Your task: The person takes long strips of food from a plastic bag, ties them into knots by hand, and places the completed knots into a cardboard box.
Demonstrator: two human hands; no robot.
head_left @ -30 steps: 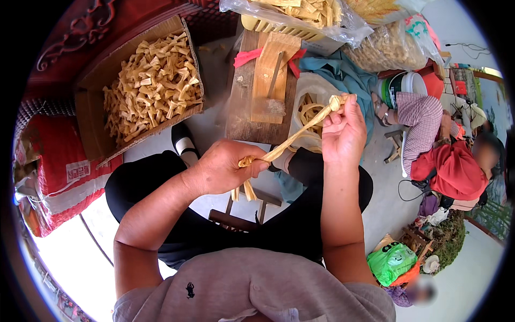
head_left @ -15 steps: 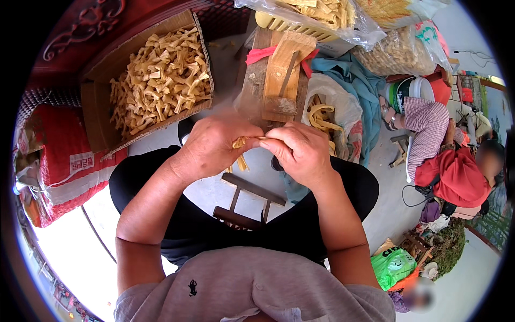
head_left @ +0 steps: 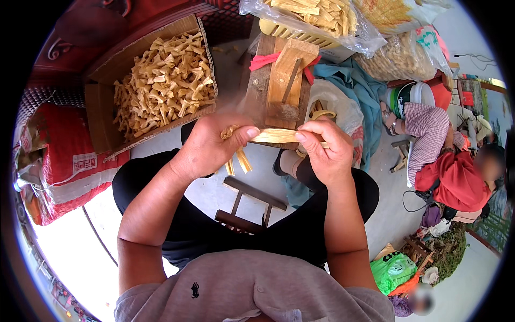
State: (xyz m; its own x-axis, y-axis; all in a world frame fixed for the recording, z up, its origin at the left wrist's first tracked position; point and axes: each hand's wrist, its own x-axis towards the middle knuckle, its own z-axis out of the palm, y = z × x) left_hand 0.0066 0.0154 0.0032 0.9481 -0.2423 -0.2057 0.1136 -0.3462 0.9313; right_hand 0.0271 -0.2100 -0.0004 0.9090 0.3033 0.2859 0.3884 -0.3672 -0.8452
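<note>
Between my two hands a flat pale-yellow strip is stretched level. My left hand pinches its left end with the thumb on top. A twisted yellow piece also sits in that hand, and yellow strip ends hang below it. My right hand grips the strip's other end between thumb and fingers. Just beyond the strip lies a wooden block with a thin dark bar across it, tied with red cloth onto a wider board.
A cardboard box full of knotted yellow pieces stands at the far left. A plastic bag with strips is at the right, a yellow basket at the back. A small wooden stool stands between my legs. Another person sits at the right.
My hands have moved apart, the right one going rightward, so the strip now shows stretched between them. The twisted piece stays in my left hand.
</note>
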